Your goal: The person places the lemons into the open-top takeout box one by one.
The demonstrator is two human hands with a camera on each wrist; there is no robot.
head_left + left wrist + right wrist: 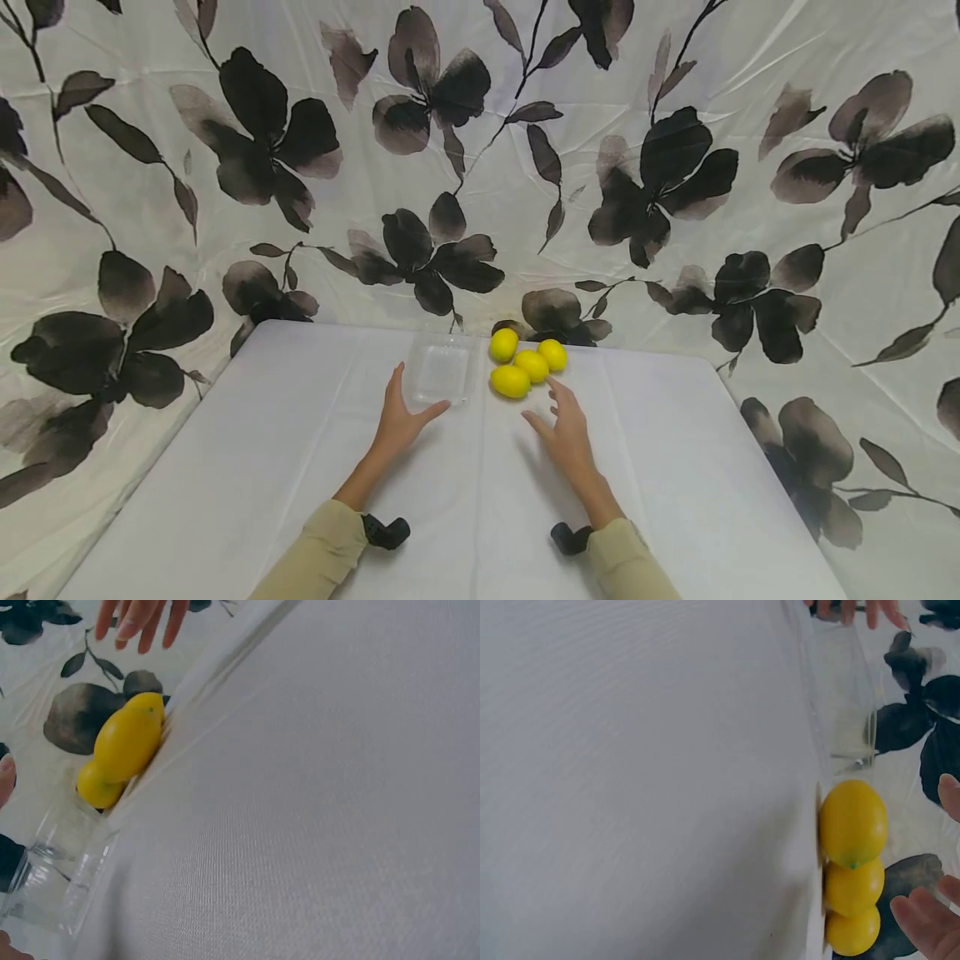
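Note:
A clear plastic container (pixel 441 371) stands near the back edge of the table. Just right of it lie several yellow lemons (pixel 511 382) in a close group; in the right wrist view the lemons (pixel 853 823) line up beside the see-through container (pixel 840 697). My left hand (pixel 399 423) is at the container's near left corner, thumb and fingers spread apart, holding nothing. Close in front of the lemons is my right hand (pixel 567 429), its thumb apart from loosely bent fingers and nothing between them. In the left wrist view the container (pixel 64 877) shows by the lemons (pixel 129 744).
A white cloth covers the table (pixel 675 467). Behind it hangs a floral curtain (pixel 540 208), close to the table's back edge. Each wrist carries a black camera mount, such as the left mount (pixel 386 532).

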